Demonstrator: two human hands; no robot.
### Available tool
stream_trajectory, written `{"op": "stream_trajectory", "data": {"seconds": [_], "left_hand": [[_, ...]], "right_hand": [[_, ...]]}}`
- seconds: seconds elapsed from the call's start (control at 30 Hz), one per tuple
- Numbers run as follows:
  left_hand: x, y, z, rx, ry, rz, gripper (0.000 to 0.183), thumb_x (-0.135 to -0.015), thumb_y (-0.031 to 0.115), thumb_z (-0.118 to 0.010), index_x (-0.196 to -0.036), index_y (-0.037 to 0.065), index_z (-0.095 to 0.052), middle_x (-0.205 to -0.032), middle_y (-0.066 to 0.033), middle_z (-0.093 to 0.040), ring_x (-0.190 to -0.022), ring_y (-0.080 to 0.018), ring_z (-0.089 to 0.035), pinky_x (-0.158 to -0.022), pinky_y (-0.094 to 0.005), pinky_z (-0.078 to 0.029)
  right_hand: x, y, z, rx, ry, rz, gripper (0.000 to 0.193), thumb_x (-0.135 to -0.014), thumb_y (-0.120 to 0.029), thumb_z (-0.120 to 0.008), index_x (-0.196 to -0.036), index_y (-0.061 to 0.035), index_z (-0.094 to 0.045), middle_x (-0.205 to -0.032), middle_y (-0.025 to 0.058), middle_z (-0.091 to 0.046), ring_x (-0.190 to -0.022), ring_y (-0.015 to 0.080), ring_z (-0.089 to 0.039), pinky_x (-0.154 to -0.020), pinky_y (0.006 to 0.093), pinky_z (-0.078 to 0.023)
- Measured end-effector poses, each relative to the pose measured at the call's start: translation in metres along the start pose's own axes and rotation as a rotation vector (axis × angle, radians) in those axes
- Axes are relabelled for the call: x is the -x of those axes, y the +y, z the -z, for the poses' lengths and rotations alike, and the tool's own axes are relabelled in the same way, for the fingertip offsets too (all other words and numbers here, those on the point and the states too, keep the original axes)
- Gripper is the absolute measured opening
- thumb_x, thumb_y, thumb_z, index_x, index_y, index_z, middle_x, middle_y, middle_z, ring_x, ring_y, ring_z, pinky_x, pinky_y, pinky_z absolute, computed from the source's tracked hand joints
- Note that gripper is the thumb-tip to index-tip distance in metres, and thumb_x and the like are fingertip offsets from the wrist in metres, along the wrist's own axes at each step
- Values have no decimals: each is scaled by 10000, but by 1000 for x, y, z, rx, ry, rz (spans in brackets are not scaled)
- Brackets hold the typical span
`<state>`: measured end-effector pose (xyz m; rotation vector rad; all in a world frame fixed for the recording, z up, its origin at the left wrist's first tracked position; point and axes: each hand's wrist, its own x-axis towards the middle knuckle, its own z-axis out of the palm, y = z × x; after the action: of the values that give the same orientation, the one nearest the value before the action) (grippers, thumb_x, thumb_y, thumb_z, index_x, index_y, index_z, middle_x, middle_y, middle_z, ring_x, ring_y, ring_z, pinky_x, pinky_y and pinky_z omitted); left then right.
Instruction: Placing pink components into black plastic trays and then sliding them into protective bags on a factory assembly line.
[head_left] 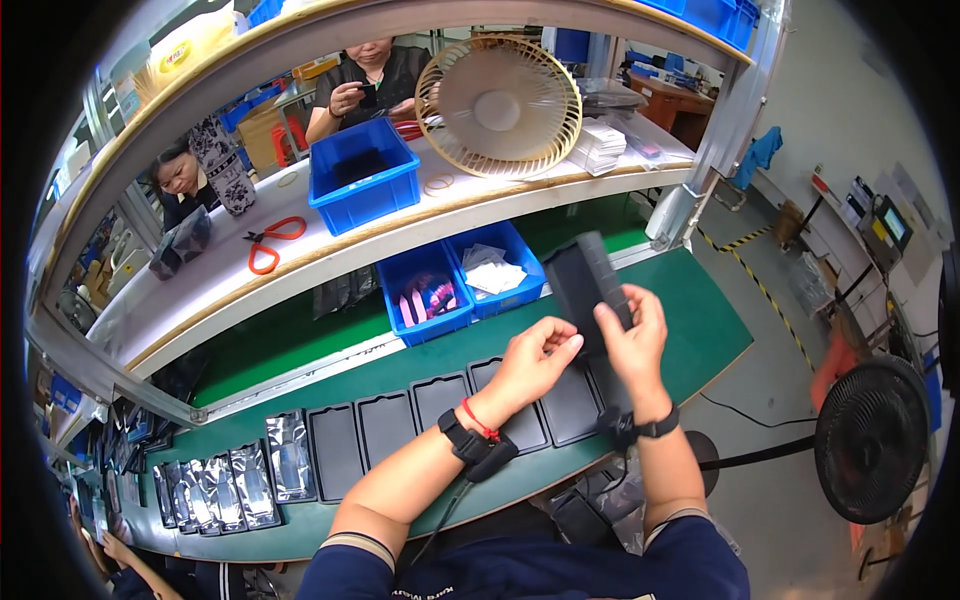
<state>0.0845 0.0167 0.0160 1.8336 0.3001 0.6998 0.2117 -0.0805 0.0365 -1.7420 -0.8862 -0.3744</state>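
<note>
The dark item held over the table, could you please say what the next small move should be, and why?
Perhaps ease one piece off the dark item with the left grip: it looks like stacked trays, the right grip holds it raised, the left is close, and similar trays lie singly in a row on the table.

Lettering (428,592) shows — on the navy shirt (540,568) and yellow package (195,42).

A navy shirt (520,572) with beige-edged short sleeves (342,574) is worn with black wrist straps (659,425) and a red left-wrist bracelet (480,422).
</note>
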Motion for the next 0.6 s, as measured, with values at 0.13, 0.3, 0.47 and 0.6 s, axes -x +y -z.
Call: {"op": "stream_trajectory", "data": {"seconds": [0.13, 0.3, 0.47, 0.6], "left_hand": [[-3, -3, -8, 274, 1, 113, 228, -892, 167, -593, -1031, 0, -525, -871, -53, -614, -777, -95, -565, -694, -252, -481], [8, 14, 3, 454, -28, 174, 191, -892, 81, -566, -1061, 5, -520, -931, -48, -609, -813, -73, -554, -708, -238, -472], [14, 5, 3, 393, -40, 57, 203, -888, 37, -553, -1085, 8, -518, -942, -30, -604, -816, -62, -551, -713, -232, -470], [18, 7, 15, 531, 11, 55, 202, -882, 27, -562, -1080, 20, -521, -924, -9, -595, -804, -57, -556, -709, -222, -468]], "right_hand": [[39, -34, 0, -101, -120, 53, 393, -649, -88, -737, -982, 15, -554, -868, 115, -553, -772, 245, -525, -709, 333, -454], [39, -25, 11, -608, -385, -295, 219, -756, -63, -717, -913, 10, -583, -800, 0, -595, -697, 56, -513, -636, 204, -441], [34, -21, 12, -481, -416, -215, 83, -832, -56, -648, -875, -9, -594, -773, -13, -595, -681, 37, -508, -624, 187, -432], [12, -7, 15, -654, -387, -331, 47, -856, -60, -614, -837, -26, -588, -753, -34, -564, -679, 26, -491, -631, 182, -412]]}}
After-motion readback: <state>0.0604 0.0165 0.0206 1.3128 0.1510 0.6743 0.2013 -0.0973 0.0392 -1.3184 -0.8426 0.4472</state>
